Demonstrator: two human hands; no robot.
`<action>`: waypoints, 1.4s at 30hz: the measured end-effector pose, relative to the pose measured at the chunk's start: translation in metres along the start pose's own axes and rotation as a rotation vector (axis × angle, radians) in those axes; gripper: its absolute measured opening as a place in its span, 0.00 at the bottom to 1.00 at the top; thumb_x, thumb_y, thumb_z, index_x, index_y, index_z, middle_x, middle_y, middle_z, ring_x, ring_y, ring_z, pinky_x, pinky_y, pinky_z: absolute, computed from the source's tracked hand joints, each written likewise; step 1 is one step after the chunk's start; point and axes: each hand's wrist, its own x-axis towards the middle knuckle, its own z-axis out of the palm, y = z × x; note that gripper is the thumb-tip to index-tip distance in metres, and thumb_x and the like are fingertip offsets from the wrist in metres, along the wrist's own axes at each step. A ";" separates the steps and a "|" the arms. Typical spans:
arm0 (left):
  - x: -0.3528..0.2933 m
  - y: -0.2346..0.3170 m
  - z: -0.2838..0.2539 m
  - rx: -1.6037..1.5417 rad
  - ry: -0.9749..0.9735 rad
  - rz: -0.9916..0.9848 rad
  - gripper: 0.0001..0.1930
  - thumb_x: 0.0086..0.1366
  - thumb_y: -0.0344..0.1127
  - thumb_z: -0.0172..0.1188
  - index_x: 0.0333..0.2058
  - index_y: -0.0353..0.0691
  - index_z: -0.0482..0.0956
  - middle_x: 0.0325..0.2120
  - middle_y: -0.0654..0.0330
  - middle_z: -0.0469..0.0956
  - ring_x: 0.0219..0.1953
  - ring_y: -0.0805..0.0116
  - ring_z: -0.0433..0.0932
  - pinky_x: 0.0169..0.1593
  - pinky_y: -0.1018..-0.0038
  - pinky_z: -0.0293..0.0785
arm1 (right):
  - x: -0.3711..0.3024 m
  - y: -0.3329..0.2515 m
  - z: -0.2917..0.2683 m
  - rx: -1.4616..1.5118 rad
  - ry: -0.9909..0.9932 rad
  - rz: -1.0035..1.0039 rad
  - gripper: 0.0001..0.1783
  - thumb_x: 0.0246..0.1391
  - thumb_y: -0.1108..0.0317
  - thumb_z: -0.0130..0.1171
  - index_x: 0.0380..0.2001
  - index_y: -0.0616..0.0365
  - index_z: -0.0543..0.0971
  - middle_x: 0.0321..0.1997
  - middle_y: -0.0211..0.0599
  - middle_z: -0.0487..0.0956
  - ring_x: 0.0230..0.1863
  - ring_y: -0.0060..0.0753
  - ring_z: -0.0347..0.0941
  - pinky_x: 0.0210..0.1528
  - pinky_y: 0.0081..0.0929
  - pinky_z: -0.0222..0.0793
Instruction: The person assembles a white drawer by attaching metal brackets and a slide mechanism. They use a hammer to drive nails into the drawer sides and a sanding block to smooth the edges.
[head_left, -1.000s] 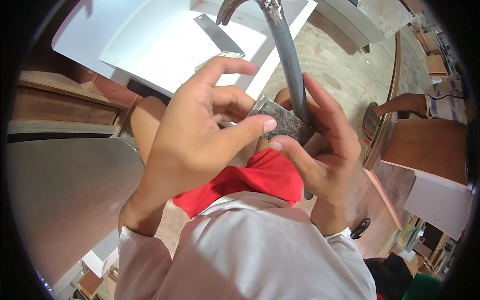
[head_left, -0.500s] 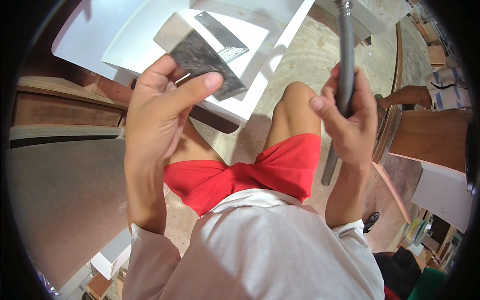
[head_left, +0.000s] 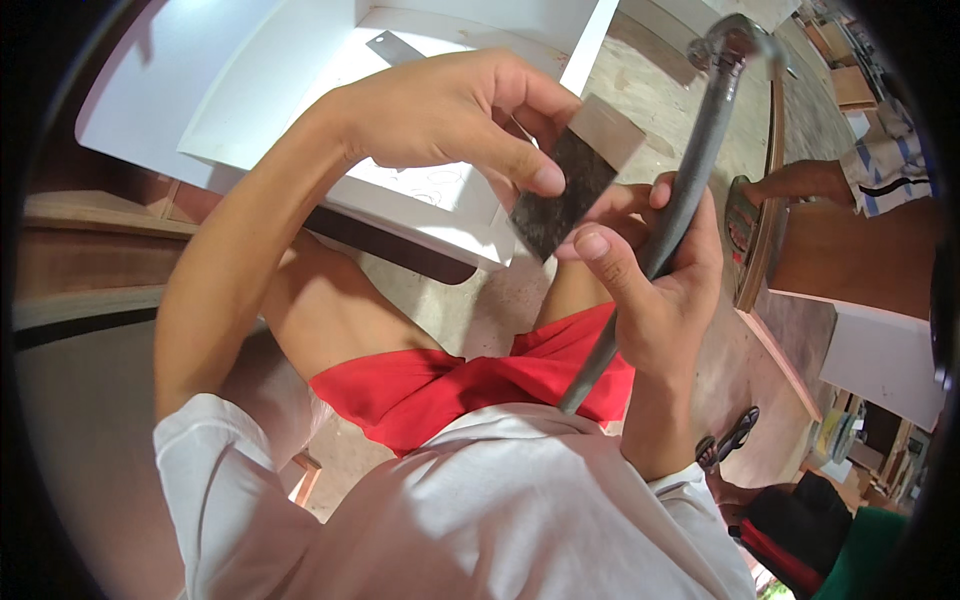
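Note:
My left hand (head_left: 440, 115) pinches a flat rectangular piece (head_left: 572, 185) between thumb and fingers. Most of it is dark and mottled, with a pale tan end. My right hand (head_left: 662, 300) holds a hammer (head_left: 692, 165) by its grey shaft, with the metal head up and the lower end slanting toward my lap. The piece's lower edge is close to the right fingertips; whether they touch it I cannot tell. Beyond my left hand, a white drawer-like box (head_left: 415, 205) holds a grey metal strip (head_left: 392, 46) with a hole near its end, partly hidden by my hand.
Brown wooden panels (head_left: 90, 250) stand at the left. On the right another person's leg and sandalled foot (head_left: 742, 215) are near a brown board (head_left: 850, 250). Farther down lie a black sandal (head_left: 740, 430) and a dark bag-like thing (head_left: 800, 530). Concrete floor (head_left: 640, 110) shows between.
My left hand has swung right with the flat piece, bringing it beside my right hand. The hammer has tilted and come lower, so its head now shows.

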 end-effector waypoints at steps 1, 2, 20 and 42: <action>0.004 0.000 -0.004 0.002 -0.056 -0.008 0.24 0.62 0.30 0.76 0.56 0.30 0.83 0.43 0.59 0.88 0.42 0.72 0.86 0.44 0.72 0.85 | -0.001 -0.002 0.007 0.028 0.064 0.003 0.30 0.57 0.81 0.75 0.49 0.57 0.63 0.41 0.41 0.82 0.41 0.29 0.84 0.42 0.26 0.84; 0.006 -0.002 -0.007 0.004 -0.109 -0.019 0.24 0.62 0.30 0.76 0.56 0.30 0.83 0.43 0.58 0.88 0.42 0.72 0.86 0.43 0.72 0.86 | -0.001 -0.003 0.011 0.011 0.105 0.020 0.30 0.56 0.81 0.75 0.49 0.57 0.63 0.41 0.41 0.82 0.40 0.29 0.84 0.40 0.26 0.84; 0.035 -0.028 -0.025 -0.089 -0.358 -0.032 0.16 0.65 0.30 0.74 0.48 0.28 0.84 0.34 0.60 0.87 0.36 0.77 0.85 0.38 0.77 0.83 | -0.013 0.006 0.027 -0.235 0.348 -0.014 0.33 0.54 0.90 0.69 0.54 0.59 0.61 0.34 0.38 0.80 0.31 0.25 0.83 0.29 0.20 0.82; 0.025 -0.024 -0.025 0.046 -0.334 0.000 0.18 0.60 0.19 0.72 0.50 0.26 0.85 0.38 0.59 0.87 0.39 0.78 0.84 0.40 0.77 0.79 | -0.020 -0.020 0.036 -0.212 0.331 0.052 0.33 0.50 0.84 0.75 0.54 0.64 0.66 0.32 0.41 0.84 0.32 0.27 0.84 0.39 0.16 0.78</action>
